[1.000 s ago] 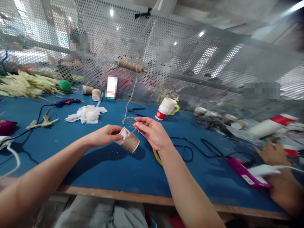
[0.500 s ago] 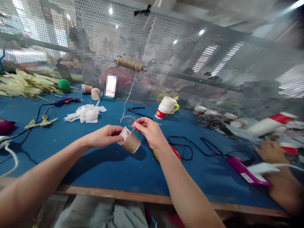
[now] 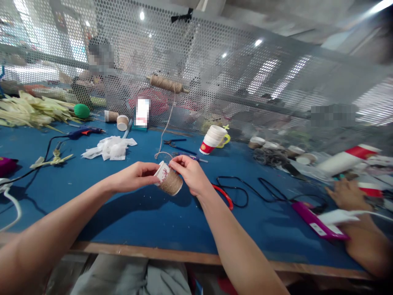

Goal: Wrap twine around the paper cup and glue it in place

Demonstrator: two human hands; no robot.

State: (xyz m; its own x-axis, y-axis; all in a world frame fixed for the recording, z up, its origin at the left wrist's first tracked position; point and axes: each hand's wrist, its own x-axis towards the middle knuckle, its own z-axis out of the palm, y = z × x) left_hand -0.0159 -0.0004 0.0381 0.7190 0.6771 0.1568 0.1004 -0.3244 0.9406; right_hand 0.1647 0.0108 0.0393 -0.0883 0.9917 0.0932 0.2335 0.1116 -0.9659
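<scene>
Overhead lamps [image 3: 258, 42] glare, soft shadows darken the table [image 3: 147, 237], and the right side blurs.

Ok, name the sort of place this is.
Probably a craft workshop: a glue gun on the blue bench, a twine spool by the perforated screen, a twine-wrapped cup in the left hand.

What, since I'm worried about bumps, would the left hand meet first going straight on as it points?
The left hand would first meet the twine-wrapped paper cup it holds; beyond that, probably the right hand, though depth is unclear.
</scene>
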